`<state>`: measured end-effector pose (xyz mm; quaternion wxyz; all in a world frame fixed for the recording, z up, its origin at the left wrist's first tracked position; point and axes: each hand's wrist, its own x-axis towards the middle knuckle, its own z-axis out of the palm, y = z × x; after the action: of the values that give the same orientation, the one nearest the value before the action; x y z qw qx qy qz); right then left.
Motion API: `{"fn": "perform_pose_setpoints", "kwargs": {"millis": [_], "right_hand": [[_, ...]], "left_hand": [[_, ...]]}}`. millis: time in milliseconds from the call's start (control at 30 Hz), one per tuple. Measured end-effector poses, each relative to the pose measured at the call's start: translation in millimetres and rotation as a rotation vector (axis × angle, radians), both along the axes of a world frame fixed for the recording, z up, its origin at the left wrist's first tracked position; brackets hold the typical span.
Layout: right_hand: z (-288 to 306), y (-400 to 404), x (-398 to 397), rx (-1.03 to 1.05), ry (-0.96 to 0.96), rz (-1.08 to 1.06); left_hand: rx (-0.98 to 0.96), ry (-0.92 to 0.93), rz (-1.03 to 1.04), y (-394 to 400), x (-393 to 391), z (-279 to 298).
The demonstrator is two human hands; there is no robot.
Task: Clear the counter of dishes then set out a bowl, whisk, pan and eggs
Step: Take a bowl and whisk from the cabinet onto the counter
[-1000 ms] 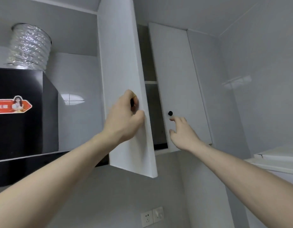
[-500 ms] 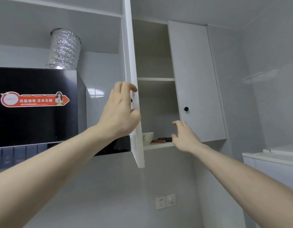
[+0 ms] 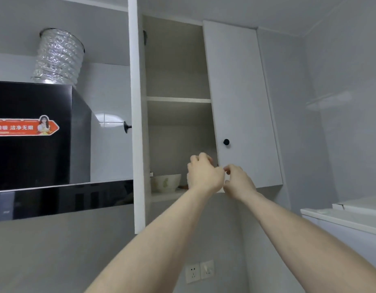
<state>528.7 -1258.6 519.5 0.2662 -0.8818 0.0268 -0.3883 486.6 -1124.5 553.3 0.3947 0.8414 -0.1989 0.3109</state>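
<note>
where the cabinet door (image 3: 138,115) stands open, a bowl (image 3: 166,182) sits.

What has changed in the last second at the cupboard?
The left door swung fully open. The left hand let go of its knob and reached onto the bottom shelf beside the bowl. The right hand stayed at the shut right door's lower corner.

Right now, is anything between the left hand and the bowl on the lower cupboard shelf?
Nothing visible blocks it. The left door is swung open, and the bowl stands alone on the shelf, just left of the left hand. The right hand is on the far side, by the closed door.
</note>
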Motion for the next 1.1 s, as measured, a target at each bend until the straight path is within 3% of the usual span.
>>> {"fn": "perform_pose_setpoints", "kwargs": {"millis": [233,433,767,1100], "right_hand": [[2.6,-13.5,51.5,0.076,-0.127,0.126],[9.2,4.3,111.5,-0.083,-0.067,0.191],[3.6,39.8,187.5,0.02,0.074,0.288],[8.3,50.7,221.2,0.078,0.195,0.241]], "left_hand": [[-0.146,-0.023,0.365,26.9,109.3,-37.3],[0.02,-0.14,0.511,45.1,166.8,-42.3],[0.121,-0.118,0.596,59.9,212.2,-47.7],[0.038,-0.082,0.601,59.3,227.4,-43.7]]}}
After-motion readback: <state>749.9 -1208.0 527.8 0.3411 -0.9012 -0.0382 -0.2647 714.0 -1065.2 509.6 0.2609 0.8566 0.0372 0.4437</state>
